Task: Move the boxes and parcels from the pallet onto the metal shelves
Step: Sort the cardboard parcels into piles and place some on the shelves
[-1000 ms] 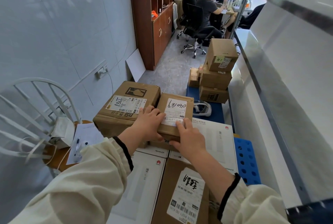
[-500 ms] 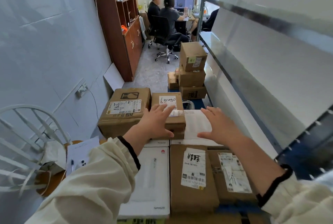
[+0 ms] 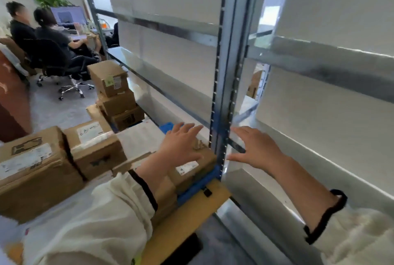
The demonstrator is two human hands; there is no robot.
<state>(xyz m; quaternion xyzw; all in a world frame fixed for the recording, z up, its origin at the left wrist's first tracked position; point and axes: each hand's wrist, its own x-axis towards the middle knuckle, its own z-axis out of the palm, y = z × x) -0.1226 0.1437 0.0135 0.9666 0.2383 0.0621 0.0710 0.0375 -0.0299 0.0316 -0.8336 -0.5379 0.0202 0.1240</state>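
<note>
1. The left hand (image 3: 181,145) is flat with its fingers spread, palm down over a cardboard box (image 3: 191,166) that has a white label. The blur hides whether the palm touches the box.
2. The right hand (image 3: 258,149) is also spread wide and holds nothing. It is in front of the opening of the metal shelves, just right of the blue-and-grey shelf upright (image 3: 223,72) and above the lowest shelf board (image 3: 255,192).
3. That box lies at the edge of the blue pallet (image 3: 196,189), right beside the upright.
4. Further left on the pallet are a large cardboard box (image 3: 32,164) and, touching it, a smaller box with a handwritten label (image 3: 93,143).
5. Behind them is a stack of three cardboard boxes (image 3: 115,94), close to the shelves.
6. In the background two seated people (image 3: 42,32) face a monitor (image 3: 68,16). One of them is on a wheeled office chair (image 3: 64,72).
</note>
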